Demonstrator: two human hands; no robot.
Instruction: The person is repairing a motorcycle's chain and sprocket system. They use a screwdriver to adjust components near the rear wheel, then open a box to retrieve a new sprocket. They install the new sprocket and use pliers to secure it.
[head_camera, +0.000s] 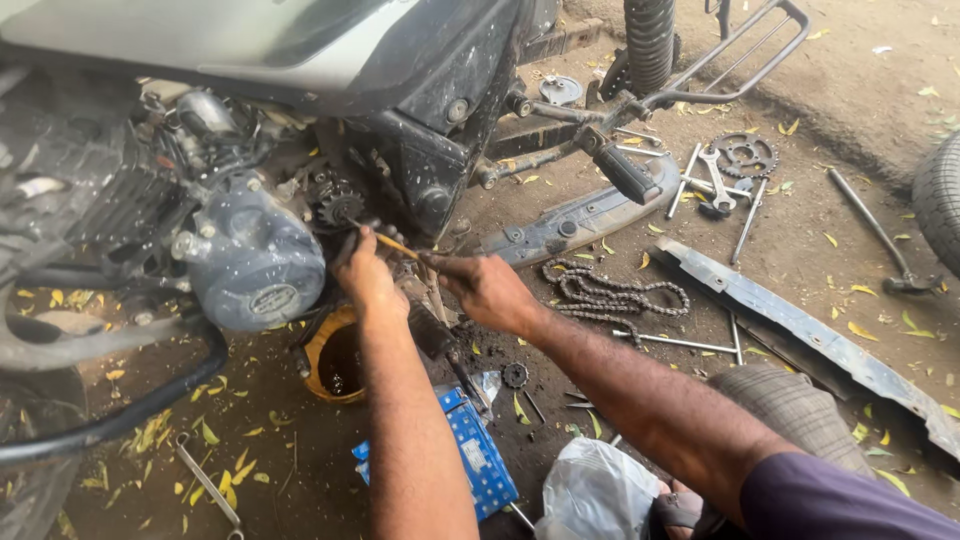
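Sprocket (338, 207) on the motorcycle engine (250, 255), both my hands working close at it.
My left hand (366, 270) pinches a thin yellow-handled tool (392, 244) whose tip reaches the sprocket; my right hand (487, 290) grips its other end, fingers closed. Below sits an orange oil pan (335, 358); a loose chain (610, 295) lies on the dirt, beside scattered wrenches (712, 180).
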